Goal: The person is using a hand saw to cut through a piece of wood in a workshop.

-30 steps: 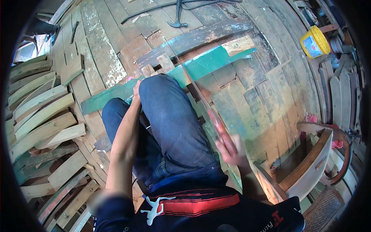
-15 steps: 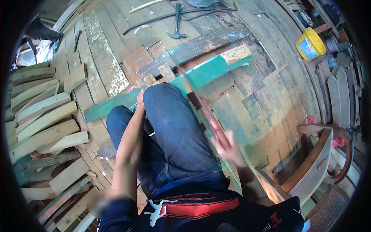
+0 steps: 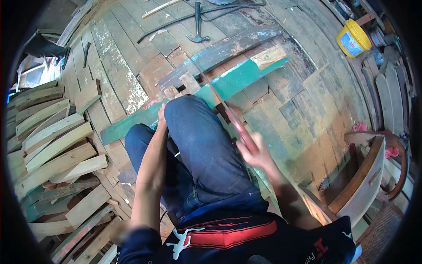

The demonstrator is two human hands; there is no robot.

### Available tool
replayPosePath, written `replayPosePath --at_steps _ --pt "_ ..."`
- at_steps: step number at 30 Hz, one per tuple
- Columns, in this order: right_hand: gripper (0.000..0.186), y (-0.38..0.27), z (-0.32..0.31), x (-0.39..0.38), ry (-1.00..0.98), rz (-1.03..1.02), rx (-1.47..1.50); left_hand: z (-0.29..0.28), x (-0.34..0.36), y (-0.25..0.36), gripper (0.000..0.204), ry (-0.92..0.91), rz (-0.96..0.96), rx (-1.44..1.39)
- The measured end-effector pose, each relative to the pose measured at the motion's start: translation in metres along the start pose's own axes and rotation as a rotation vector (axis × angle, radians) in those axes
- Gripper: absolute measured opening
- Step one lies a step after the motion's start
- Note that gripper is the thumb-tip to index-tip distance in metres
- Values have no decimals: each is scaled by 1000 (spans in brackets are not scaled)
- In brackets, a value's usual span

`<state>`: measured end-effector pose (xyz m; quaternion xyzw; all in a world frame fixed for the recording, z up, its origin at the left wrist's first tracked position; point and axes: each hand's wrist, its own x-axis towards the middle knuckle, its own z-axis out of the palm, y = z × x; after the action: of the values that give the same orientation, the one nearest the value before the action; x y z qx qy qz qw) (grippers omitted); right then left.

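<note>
The green board [image 3: 239,80] lies slantwise on the wooden floor [image 3: 307,132], in front of the person, and near its right end it shows a patch of bare wood [image 3: 269,57]. The right hand [image 3: 256,152] is on the near side of the green board, to the right of the person's knees, and its fingers are closed around the red handle of a saw [image 3: 242,132]. The long, narrow blade goes away from the person and crosses over the green board; its far part passes above the dark plank [image 3: 226,52], which lies just beyond the green board. The teeth are too small to see. The left hand [image 3: 161,116] is at the near edge of the green board, between the two knees; its fingers are partly hidden, so I cannot tell if it grips the board or only rests on it. The right knee [image 3: 188,108] covers a middle part of the green board from view.

Two small wooden blocks [image 3: 189,82] are at the far edge of the green board. Farther beyond it there are a hammer [image 3: 198,22] and a thin dark bar [image 3: 165,29]. To the left of the green board, many curved wood pieces [image 3: 61,165] are piled. To its right, well apart, stands a yellow bucket [image 3: 353,38].
</note>
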<state>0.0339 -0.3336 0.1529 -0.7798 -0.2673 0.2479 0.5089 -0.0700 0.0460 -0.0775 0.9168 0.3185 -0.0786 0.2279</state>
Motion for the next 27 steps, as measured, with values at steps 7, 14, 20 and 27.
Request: replayPosePath --at_steps 7,14,20,27 --pt "16 -9 4 -6 -15 50 6 9 -6 -4 44 -8 -13 -5" --pt "11 13 -6 3 -24 66 94 8 2 6 45 -12 1 -14" --pt "18 11 11 11 -44 100 -13 4 0 -5 45 -32 -5 -9" --pt "13 -2 -10 -25 -92 73 69 -2 -3 -6 46 -13 -35 -3"
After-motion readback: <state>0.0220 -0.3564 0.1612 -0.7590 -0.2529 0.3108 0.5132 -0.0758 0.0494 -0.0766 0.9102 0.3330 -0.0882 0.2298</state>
